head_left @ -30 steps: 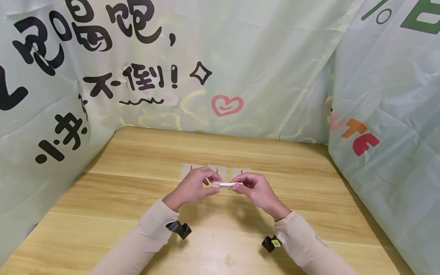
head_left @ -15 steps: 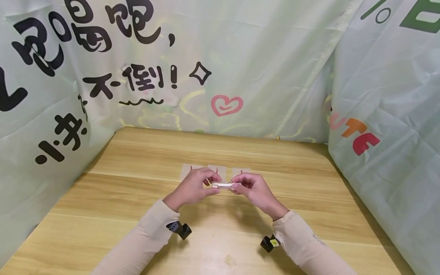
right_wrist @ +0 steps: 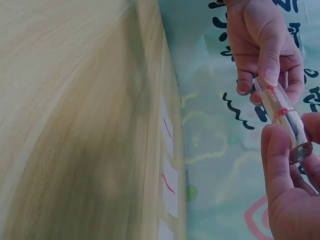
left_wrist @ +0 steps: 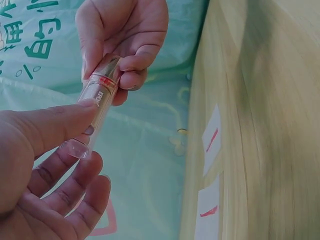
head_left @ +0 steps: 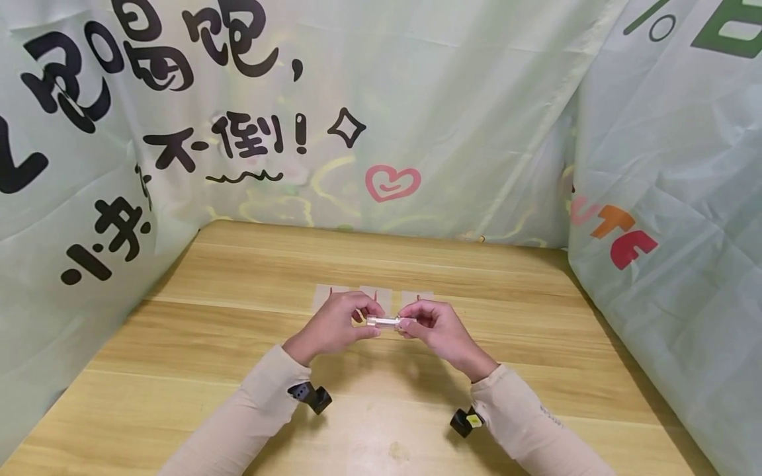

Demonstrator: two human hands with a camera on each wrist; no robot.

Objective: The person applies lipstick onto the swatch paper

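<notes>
A lipstick (head_left: 385, 322) with a clear cap and a shiny gold base lies level between both hands, above the table. My left hand (head_left: 336, 322) pinches the clear cap end between thumb and fingers. At the other end, the gold base is pinched by my right hand (head_left: 440, 328). In the left wrist view the lipstick tube (left_wrist: 100, 97) has pale lettering and a red band near the base. The right wrist view shows the tube's dark end face, with the clear cap (right_wrist: 270, 95) under the left thumb. Fingertips cover parts of both ends.
Three pale paper squares with red marks lie just beyond the hands: a left one (head_left: 322, 296), a middle one (head_left: 383, 297) and a right one (head_left: 425, 295). Printed cloth (head_left: 464, 132) hangs behind and beside the wooden table (head_left: 238, 264).
My right hand has shifted slightly left towards the left hand, and the base end has come closer to the cap end. The left hand has stayed nearly still.
</notes>
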